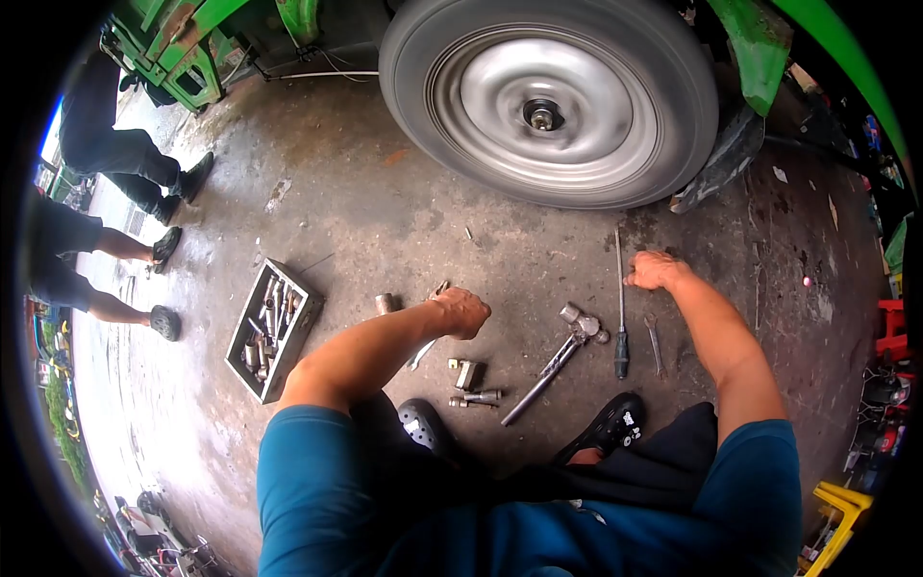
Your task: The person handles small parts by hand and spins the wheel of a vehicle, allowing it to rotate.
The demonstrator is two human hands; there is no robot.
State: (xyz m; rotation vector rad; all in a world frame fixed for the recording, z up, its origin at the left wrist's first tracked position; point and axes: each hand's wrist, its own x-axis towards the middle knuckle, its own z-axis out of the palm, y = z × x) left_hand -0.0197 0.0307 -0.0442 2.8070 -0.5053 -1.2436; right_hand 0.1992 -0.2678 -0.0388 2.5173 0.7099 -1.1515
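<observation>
My left hand [463, 313] hangs with its fingers curled in, above the floor tools; nothing shows in it. A wrench [421, 354] lies partly hidden below that forearm, with a socket [386, 303] beside it. My right hand [656, 270] is closed too, just right of the shaft of a long screwdriver [621, 354]; no held thing is visible. Between the hands lies a ball-peen hammer [553, 363]. A small spanner [656, 344] rests right of the screwdriver. Near my left shoe are a metal block [468, 373] and socket pieces [478, 397].
Ahead stands a large wheel [553, 96] with a smeared-looking rim, under a green machine frame [197, 58]. A metal toolbox [310, 313] full of tools sits at left. Two people's legs [135, 159] are at far left. A yellow stand [838, 524] is at lower right.
</observation>
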